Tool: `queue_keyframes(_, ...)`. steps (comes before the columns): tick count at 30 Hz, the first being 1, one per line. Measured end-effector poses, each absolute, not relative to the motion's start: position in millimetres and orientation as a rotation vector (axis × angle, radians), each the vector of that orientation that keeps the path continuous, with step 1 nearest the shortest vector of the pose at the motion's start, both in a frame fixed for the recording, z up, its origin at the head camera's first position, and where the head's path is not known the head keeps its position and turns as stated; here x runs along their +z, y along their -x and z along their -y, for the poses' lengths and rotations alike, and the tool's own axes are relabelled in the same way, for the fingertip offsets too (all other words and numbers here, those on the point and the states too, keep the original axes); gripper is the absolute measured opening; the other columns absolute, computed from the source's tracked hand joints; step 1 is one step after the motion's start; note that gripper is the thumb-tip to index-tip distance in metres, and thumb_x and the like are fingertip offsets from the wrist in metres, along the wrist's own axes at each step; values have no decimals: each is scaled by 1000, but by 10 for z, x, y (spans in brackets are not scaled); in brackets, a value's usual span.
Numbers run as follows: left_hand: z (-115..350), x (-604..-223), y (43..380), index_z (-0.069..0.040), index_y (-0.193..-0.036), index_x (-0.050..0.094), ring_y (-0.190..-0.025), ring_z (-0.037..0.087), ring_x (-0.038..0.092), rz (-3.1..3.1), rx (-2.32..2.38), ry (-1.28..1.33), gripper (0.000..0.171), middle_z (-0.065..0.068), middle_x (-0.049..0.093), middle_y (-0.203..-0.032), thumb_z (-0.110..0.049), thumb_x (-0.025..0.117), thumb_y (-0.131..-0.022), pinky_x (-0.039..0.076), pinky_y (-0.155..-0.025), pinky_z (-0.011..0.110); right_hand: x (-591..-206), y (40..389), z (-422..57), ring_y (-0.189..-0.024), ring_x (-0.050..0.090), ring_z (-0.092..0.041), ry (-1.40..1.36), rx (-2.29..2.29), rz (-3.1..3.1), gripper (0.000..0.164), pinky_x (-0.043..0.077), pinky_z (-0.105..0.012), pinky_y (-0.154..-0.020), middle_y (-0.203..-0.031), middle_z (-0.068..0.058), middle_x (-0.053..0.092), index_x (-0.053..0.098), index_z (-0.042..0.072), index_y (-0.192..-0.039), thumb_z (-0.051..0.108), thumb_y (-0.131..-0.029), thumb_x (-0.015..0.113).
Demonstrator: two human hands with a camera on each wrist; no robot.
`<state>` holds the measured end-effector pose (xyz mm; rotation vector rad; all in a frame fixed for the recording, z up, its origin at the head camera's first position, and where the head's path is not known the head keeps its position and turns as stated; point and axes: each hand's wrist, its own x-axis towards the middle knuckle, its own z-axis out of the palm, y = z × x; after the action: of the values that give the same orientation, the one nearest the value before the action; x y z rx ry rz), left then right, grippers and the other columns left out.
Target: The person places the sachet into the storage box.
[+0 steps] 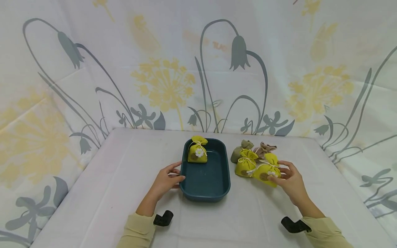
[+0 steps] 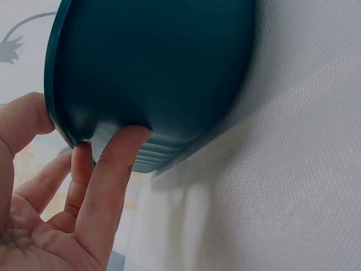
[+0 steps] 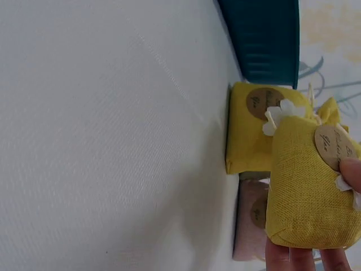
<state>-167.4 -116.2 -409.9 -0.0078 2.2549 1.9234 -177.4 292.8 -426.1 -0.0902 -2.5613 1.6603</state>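
A yellow drawstring sachet point(image 1: 268, 170) with a white flower and a round brown label is gripped by my right hand point(image 1: 291, 182), thumb in front and fingers behind. In the right wrist view this sachet point(image 3: 310, 186) is tilted and off the table. Beside it stands a second yellow sachet point(image 1: 246, 164). My left hand point(image 1: 165, 179) holds the left rim of a dark teal tray point(image 1: 204, 189), thumb over the edge and fingers against the outer wall. Another yellow sachet point(image 1: 197, 151) sits upright in the tray's far left corner.
Behind the yellow sachets stand a grey-green sachet point(image 1: 237, 153) and a pinkish-brown sachet point(image 1: 263, 148), partly hidden. A white cloth covers the table point(image 1: 124, 155). At the back hangs a flower-printed curtain point(image 1: 173, 41).
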Motion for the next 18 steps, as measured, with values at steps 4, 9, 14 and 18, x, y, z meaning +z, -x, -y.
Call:
queue_keyframes(4, 1162, -4112, 1683, -1, -138, 43, -82, 16, 60, -2252, 1922, 8, 56, 20, 51, -104, 1, 63, -85, 56, -70, 40, -4209, 1754, -2864, -84, 54, -2, 63, 1676, 2543, 67, 52, -20, -67, -112, -14, 54, 36, 1, -131, 13, -78, 76)
queue_keyframes(9, 1161, -4093, 1669, -1, -138, 42, -81, 16, 60, -2240, 1930, 2, 57, 22, 50, -106, 1, 63, -85, 56, -70, 40, -4175, 1762, -2802, -83, 54, -3, 48, 1697, 2515, 66, 51, -20, -65, -108, -7, 55, 36, 1, -131, 10, -78, 76)
queue_keyframes(14, 1166, -4096, 1669, 0, -138, 43, -81, 15, 60, -2233, 1943, 2, 56, 22, 50, -105, 2, 63, -85, 56, -71, 41, -4139, 1782, -2707, -84, 54, -6, 0, 1725, 2508, 65, 51, -21, -65, -108, -6, 55, 38, 2, -130, 8, -78, 76)
queue_keyframes(18, 1174, -4180, 1712, -1, -138, 43, -80, 15, 60, -2225, 1950, 7, 57, 20, 50, -104, 2, 63, -85, 56, -70, 40, -4097, 1792, -2599, -87, 54, -8, -61, 1760, 2501, 65, 51, -21, -67, -112, -13, 53, 37, 2, -130, 6, -78, 75)
